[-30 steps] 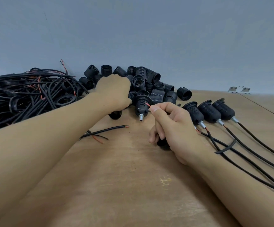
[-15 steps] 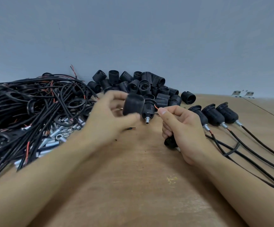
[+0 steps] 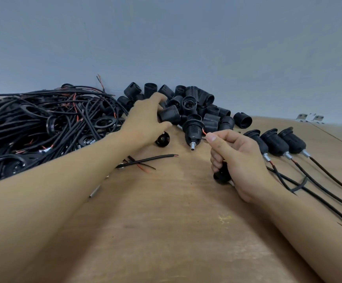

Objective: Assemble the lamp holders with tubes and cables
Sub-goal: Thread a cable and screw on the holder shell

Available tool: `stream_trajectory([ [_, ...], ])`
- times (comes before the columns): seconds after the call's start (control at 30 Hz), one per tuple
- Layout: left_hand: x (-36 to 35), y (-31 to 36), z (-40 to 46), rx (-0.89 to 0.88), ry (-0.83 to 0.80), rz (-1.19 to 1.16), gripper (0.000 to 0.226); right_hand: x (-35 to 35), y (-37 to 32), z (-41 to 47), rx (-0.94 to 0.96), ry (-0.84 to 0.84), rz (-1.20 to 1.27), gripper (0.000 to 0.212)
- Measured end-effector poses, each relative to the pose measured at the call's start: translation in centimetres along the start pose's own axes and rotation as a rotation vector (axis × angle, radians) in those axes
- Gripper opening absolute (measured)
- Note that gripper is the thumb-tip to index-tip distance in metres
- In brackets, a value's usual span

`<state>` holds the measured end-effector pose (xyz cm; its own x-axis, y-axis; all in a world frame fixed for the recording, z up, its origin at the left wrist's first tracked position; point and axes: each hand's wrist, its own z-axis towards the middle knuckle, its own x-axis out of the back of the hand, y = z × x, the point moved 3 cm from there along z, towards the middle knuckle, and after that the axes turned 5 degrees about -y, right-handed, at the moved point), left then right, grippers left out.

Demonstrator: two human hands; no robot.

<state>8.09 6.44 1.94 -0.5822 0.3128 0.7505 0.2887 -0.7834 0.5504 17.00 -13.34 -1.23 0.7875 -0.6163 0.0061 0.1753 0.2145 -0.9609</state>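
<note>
Head view over a wooden table [image 3: 166, 231]. Left hand [image 3: 145, 121] grips a ribbed black sleeve [image 3: 169, 114] at the near edge of the lamp holder pile [image 3: 196, 107]. Just right of it, right hand [image 3: 237, 160] pinches thin wires [image 3: 203, 133] coming from an assembled lamp holder [image 3: 193, 129], lower fingers curled around a black part [image 3: 221, 176]. Tangled cables [image 3: 43, 123] lie left of the pile; three finished holders [image 3: 274, 139] lie to its right.

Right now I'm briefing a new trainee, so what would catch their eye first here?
Probably the left hand gripping a ribbed black socket at the heap of lamp holders by the wall. Left of it sprawls a tangle of black cables; at right, three assembled holders lie in a row.
</note>
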Motion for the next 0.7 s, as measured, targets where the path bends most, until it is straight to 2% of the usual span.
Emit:
stream_trajectory([
  [0.1, -0.6, -1.0, 0.5, -0.031, -0.045, -0.022, 0.033, 0.0, 0.0, 0.0, -0.006, -0.008, 0.007, 0.012],
  [0.17, 0.2, -1.5, 0.6, -0.066, -0.033, 0.068, 0.02, -0.1, 0.0, 0.0, -0.007, -0.006, 0.01, 0.013],
  [0.27, 1.9, -2.9, 0.6, -0.015, -0.065, 0.219, 0.024, -0.1, 0.1, 0.0, -0.011, -0.006, 0.002, 0.014],
  [0.4, 3.5, -4.3, -0.1, 0.066, -0.084, 0.254, 0.027, -0.2, -0.1, -0.1, -0.01, -0.006, -0.009, 0.013],
  [0.6, 2.7, -2.9, 0.8, 0.008, -0.079, 0.262, 0.038, -0.1, -0.2, -0.4, -0.011, -0.008, -0.009, 0.013],
  [0.7, 1.3, -1.9, 2.2, 0.015, -0.096, 0.238, 0.05, -0.1, -0.1, -0.4, -0.014, -0.009, -0.01, 0.012],
])
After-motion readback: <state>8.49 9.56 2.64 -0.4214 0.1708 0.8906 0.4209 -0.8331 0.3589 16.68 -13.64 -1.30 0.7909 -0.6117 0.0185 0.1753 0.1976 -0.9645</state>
